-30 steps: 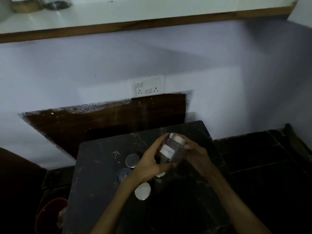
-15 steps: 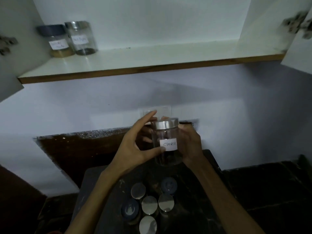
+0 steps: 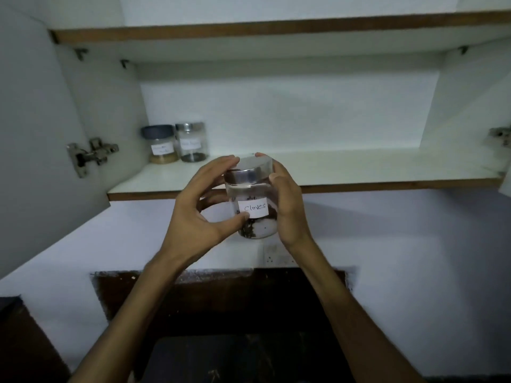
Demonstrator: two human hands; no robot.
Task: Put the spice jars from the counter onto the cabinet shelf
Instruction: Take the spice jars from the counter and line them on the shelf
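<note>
A clear glass jar (image 3: pixel 253 201) with a steel lid and a white label reading "Cloves" is upright in the air, just in front of the shelf's front edge. My left hand (image 3: pixel 201 208) grips its left side and my right hand (image 3: pixel 287 205) wraps its right side. The white cabinet shelf (image 3: pixel 345 168) lies behind it. At the shelf's back left stand two labelled jars side by side: a blue-lidded jar (image 3: pixel 160 145) and a steel-lidded jar (image 3: pixel 192 142). The jars left on the counter are out of view.
The cabinet's left door (image 3: pixel 36 134) stands open with a metal hinge (image 3: pixel 91 156). An upper shelf (image 3: pixel 276 26) runs above. A wall socket (image 3: pixel 276 257) sits below the jar. The dark counter (image 3: pixel 249 357) is at the bottom.
Both hands have lifted the cloves jar from above the counter up to the level of the shelf edge. The view has tilted upward, so the counter jars have dropped out of sight.
</note>
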